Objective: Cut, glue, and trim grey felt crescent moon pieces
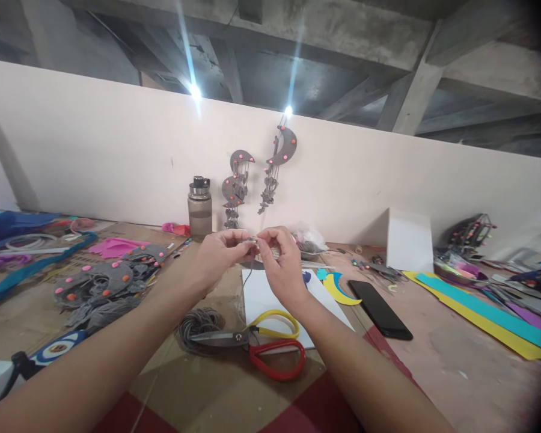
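Observation:
My left hand [220,252] and my right hand [282,261] are raised together above the table, fingertips pinched and meeting around a tiny item [253,240] that I cannot make out. A thin thread [244,282] hangs down from that pinch toward a white sheet [261,294]. Below my wrists lie scissors [261,346] with one yellow and one red handle, next to a coil of grey cord [198,325].
A grey water bottle [199,207] stands by the wall, where grey crescent mobiles [238,180] hang. A pile of grey felt crescents [103,282] lies at left. A black phone [379,308], a white box [408,240] and coloured foam strips [487,313] are at right.

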`<state>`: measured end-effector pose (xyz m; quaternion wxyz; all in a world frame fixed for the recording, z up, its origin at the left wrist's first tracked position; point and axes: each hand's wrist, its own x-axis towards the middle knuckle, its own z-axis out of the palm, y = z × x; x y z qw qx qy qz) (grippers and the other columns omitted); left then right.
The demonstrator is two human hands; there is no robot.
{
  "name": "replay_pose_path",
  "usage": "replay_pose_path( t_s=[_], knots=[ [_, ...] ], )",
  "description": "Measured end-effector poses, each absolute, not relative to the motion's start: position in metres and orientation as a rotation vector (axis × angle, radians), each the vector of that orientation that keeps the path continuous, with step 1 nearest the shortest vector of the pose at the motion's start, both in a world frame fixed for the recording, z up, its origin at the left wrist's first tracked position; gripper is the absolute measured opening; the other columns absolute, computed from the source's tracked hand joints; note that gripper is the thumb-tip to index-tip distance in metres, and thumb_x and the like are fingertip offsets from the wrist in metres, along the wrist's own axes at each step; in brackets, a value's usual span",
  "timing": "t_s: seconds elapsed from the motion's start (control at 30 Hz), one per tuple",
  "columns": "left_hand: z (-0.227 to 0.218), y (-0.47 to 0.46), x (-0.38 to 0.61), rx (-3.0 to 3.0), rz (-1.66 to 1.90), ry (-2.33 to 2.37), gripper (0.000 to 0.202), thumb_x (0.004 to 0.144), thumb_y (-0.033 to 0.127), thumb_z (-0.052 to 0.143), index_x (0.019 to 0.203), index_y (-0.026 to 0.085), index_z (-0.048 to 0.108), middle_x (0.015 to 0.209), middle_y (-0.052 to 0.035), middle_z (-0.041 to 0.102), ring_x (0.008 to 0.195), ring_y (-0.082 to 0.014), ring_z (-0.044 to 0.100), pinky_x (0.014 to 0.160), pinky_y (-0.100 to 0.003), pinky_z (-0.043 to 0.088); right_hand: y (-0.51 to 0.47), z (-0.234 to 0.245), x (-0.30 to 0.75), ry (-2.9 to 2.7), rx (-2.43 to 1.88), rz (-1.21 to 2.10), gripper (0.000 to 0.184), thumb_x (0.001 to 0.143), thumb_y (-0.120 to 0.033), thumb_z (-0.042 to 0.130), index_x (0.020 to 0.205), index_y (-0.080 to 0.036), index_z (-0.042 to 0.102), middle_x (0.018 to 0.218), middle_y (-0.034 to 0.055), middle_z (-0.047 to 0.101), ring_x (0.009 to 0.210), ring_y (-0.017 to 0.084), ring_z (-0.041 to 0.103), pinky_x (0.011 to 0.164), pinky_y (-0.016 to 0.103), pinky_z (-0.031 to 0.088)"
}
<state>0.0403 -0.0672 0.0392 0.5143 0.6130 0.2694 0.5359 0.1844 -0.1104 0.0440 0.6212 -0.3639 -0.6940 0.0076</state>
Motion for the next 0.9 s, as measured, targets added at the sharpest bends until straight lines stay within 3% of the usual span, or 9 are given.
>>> replay_pose_path(
  t_s=[0.53, 0.77, 0.9],
  knots=[
    [0.047, -0.078, 0.042, 1.272, 1.214, 0.440, 0.016, 0.069, 0.026, 0.081, 0.078, 0.017, 0.072, 0.082, -0.0017, 0.069, 0.078, -0.0123, 0.065, 0.077, -0.028, 0.056, -0.109, 0.042, 0.185, -1.609, -0.842, 0.012, 0.005, 0.089, -0.020, 0.054, 0.092, -0.020, 0.058, 0.088, 0.0020, 0.058, 0.082, 0.015, 0.054, 0.076, 0.030, 0.045],
    [0.044, -0.076, 0.043, 1.501, 1.323, 0.562, 0.022, 0.074, 0.032, 0.075, 0.089, 0.016, 0.073, 0.086, -0.0049, 0.071, 0.076, -0.0149, 0.066, 0.073, -0.028, 0.054, -0.110, 0.042, 0.184, -1.634, -0.846, -0.097, 0.016, 0.085, -0.019, 0.060, 0.101, -0.020, 0.057, 0.092, 0.0032, 0.059, 0.086, 0.017, 0.056, 0.078, 0.031, 0.047],
    [0.045, -0.078, 0.043, 1.567, 1.381, 0.628, 0.025, 0.075, 0.035, 0.072, 0.090, 0.015, 0.072, 0.089, -0.0064, 0.073, 0.076, -0.0175, 0.066, 0.075, -0.033, 0.055, -0.108, 0.040, 0.185, -1.623, -0.846, -0.099, 0.015, 0.087, -0.019, 0.058, 0.102, -0.021, 0.058, 0.092, 0.0026, 0.061, 0.083, 0.016, 0.057, 0.077, 0.030, 0.048]
  ],
)
